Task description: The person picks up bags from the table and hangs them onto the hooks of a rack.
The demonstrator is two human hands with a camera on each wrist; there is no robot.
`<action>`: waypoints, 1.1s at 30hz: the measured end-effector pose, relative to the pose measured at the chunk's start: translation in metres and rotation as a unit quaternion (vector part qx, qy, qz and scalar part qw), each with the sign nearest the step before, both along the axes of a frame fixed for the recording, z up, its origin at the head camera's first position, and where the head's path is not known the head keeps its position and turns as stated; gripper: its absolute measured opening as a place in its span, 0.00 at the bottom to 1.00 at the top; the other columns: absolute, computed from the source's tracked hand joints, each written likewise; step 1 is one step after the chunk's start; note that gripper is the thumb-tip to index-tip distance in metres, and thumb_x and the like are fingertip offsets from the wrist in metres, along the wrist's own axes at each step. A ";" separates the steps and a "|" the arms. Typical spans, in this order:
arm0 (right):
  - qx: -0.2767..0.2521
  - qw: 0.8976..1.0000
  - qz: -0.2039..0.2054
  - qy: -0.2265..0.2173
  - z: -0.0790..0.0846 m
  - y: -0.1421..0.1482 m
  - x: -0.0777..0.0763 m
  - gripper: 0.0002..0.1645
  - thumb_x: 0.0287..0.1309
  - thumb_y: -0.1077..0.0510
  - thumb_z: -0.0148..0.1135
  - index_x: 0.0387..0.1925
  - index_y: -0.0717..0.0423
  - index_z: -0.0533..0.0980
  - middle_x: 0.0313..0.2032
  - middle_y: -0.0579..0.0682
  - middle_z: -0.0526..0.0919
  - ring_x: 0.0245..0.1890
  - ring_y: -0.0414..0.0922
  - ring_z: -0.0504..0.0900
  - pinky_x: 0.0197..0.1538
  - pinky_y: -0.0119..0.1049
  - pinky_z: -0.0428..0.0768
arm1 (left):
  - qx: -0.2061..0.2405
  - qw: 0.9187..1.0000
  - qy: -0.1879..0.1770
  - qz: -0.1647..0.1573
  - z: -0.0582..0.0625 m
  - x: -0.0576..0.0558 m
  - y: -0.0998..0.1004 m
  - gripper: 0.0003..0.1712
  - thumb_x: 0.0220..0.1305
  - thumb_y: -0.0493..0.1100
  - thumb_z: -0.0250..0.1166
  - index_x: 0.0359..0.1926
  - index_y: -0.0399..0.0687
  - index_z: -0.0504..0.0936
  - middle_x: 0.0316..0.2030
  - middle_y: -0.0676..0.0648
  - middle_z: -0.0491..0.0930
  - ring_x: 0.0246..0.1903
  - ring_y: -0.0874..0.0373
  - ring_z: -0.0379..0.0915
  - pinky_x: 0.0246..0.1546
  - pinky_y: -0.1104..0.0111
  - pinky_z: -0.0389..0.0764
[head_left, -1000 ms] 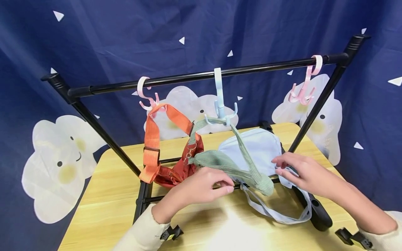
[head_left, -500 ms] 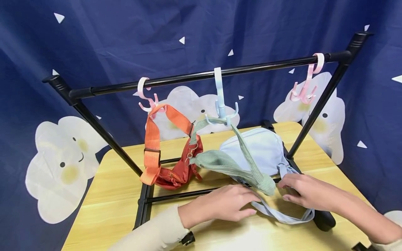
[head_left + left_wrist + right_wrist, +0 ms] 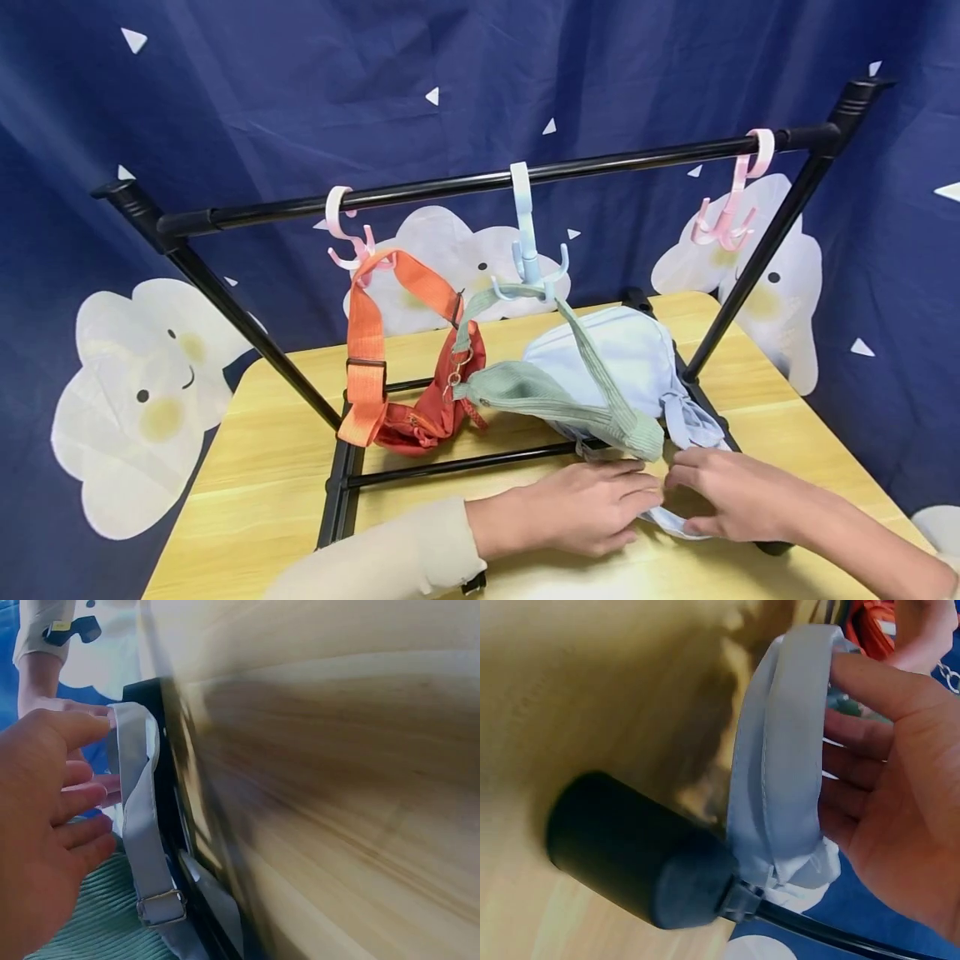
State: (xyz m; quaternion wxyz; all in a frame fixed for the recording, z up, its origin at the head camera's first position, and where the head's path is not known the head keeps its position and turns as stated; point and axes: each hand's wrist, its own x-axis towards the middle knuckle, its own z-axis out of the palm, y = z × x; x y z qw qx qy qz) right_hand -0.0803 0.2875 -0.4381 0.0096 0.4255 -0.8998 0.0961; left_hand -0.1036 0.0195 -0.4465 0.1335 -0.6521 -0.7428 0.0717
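Note:
A light blue bag [image 3: 641, 350] lies on the table [image 3: 247, 500] between the rack's feet, partly behind a green corduroy bag [image 3: 517, 383]. The blue bag's grey-blue strap [image 3: 139, 832] loops toward me, with a metal buckle [image 3: 161, 907] on it. My left hand [image 3: 581, 508] reaches in from the left, palm down, its thumb tip right at the strap's edge. On the opposite side is my right hand [image 3: 750, 496], thumb apart from its loosely bent fingers; in the right wrist view the strap hides their tips. Both hands are close together over the loop.
A black rack's bar [image 3: 637, 158] spans the table. The green bag hangs from a blue hook [image 3: 525, 225], and a red bag [image 3: 435, 408] with an orange strap from a pink hook [image 3: 352, 242]. Another pink hook [image 3: 726, 221] is at right. The rack's black foot [image 3: 622, 847] is near my right hand.
My left hand has moved right, past the red bag to the blue bag's strap. The right hand has come down from beside the bag to the strap. The hanging bags have barely moved.

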 end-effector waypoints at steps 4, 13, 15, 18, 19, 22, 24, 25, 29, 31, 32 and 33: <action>0.018 0.998 -0.015 -0.051 -0.002 0.002 0.005 0.17 0.51 0.43 0.78 0.40 0.42 0.82 0.36 0.31 0.78 0.36 0.28 0.76 0.35 0.34 0.81 | -0.009 1.000 0.000 0.010 -0.006 0.002 0.009 0.34 0.74 0.60 0.56 0.74 0.51 0.68 0.72 0.54 0.71 0.76 0.60 0.63 0.82 0.68 0.48; -0.003 0.992 -0.022 -0.123 -0.004 0.003 0.013 0.17 0.63 0.41 0.69 0.25 0.31 0.70 0.23 0.25 0.60 0.22 0.24 0.55 0.25 0.24 0.60 | -0.050 0.998 0.007 0.043 -0.018 0.009 0.020 0.30 0.74 0.63 0.55 0.70 0.58 0.70 0.56 0.62 0.77 0.56 0.67 0.73 0.63 0.76 0.71; 0.007 0.992 -0.031 -0.119 -0.003 0.003 0.015 0.19 0.59 0.37 0.71 0.24 0.31 0.70 0.22 0.25 0.57 0.21 0.24 0.52 0.23 0.24 0.56 | -0.050 0.997 0.008 0.050 -0.020 0.010 0.020 0.26 0.75 0.63 0.54 0.68 0.61 0.72 0.52 0.64 0.79 0.52 0.68 0.74 0.57 0.77 0.73; 0.031 0.991 -0.045 -0.121 -0.001 0.005 0.016 0.19 0.51 0.37 0.77 0.23 0.32 0.72 0.20 0.25 0.59 0.20 0.25 0.53 0.22 0.25 0.55 | -0.036 0.998 0.012 0.053 -0.021 0.010 0.019 0.21 0.75 0.62 0.54 0.62 0.64 0.76 0.47 0.66 0.80 0.47 0.69 0.75 0.52 0.77 0.74; 0.036 0.991 -0.047 -0.119 0.000 0.006 0.016 0.19 0.49 0.39 0.79 0.22 0.32 0.73 0.20 0.25 0.61 0.20 0.25 0.54 0.22 0.25 0.56 | -0.027 0.998 0.016 0.053 -0.022 0.010 0.018 0.19 0.76 0.61 0.53 0.60 0.64 0.77 0.46 0.66 0.80 0.46 0.69 0.75 0.51 0.77 0.75; 0.041 0.992 -0.044 -0.113 0.002 0.007 0.013 0.18 0.45 0.47 0.81 0.21 0.33 0.75 0.19 0.24 0.67 0.20 0.25 0.57 0.23 0.26 0.59 | -0.014 0.998 0.017 0.059 -0.021 0.010 0.018 0.15 0.77 0.61 0.53 0.55 0.65 0.78 0.42 0.67 0.80 0.43 0.69 0.75 0.47 0.76 0.75; 0.026 0.994 -0.029 -0.101 0.004 0.008 0.011 0.17 0.46 0.51 0.81 0.21 0.34 0.77 0.20 0.24 0.69 0.21 0.24 0.59 0.23 0.24 0.60 | -0.012 0.998 0.007 0.069 -0.020 0.010 0.019 0.15 0.78 0.62 0.51 0.52 0.66 0.78 0.39 0.67 0.79 0.40 0.70 0.73 0.41 0.77 0.74; 0.013 0.995 -0.018 -0.096 0.004 0.008 0.010 0.17 0.47 0.52 0.81 0.21 0.34 0.77 0.20 0.23 0.70 0.21 0.23 0.59 0.23 0.23 0.60 | -0.011 0.997 0.000 0.074 -0.019 0.010 0.019 0.15 0.78 0.63 0.50 0.52 0.66 0.78 0.39 0.67 0.79 0.38 0.71 0.72 0.38 0.77 0.73; -0.039 0.995 0.025 -0.091 0.013 0.011 0.003 0.13 0.55 0.53 0.77 0.25 0.36 0.78 0.22 0.23 0.70 0.23 0.20 0.60 0.25 0.18 0.60 | 0.005 0.994 -0.033 0.105 -0.012 0.010 0.018 0.17 0.80 0.64 0.47 0.50 0.66 0.78 0.33 0.67 0.74 0.28 0.73 0.67 0.24 0.79 0.65; -0.066 0.993 0.043 -0.085 0.019 0.012 -0.002 0.10 0.59 0.54 0.74 0.30 0.38 0.79 0.24 0.24 0.71 0.25 0.20 0.62 0.26 0.16 0.61 | 0.011 0.991 -0.049 0.123 -0.008 0.009 0.017 0.17 0.81 0.63 0.44 0.48 0.65 0.76 0.29 0.66 0.71 0.22 0.72 0.63 0.18 0.79 0.62; -0.079 0.993 0.049 -0.077 0.022 0.013 -0.004 0.09 0.60 0.54 0.73 0.32 0.39 0.78 0.25 0.24 0.70 0.26 0.20 0.63 0.27 0.15 0.61 | 0.013 0.990 -0.054 0.131 -0.005 0.008 0.017 0.17 0.82 0.62 0.42 0.46 0.65 0.75 0.27 0.66 0.70 0.19 0.72 0.61 0.16 0.79 0.60; -0.091 0.992 0.052 -0.067 0.026 0.013 -0.006 0.09 0.61 0.55 0.73 0.35 0.39 0.78 0.26 0.24 0.71 0.27 0.19 0.64 0.29 0.14 0.61 | 0.013 0.988 -0.062 0.141 -0.002 0.007 0.016 0.17 0.83 0.60 0.41 0.44 0.64 0.73 0.25 0.65 0.68 0.17 0.71 0.59 0.14 0.78 0.60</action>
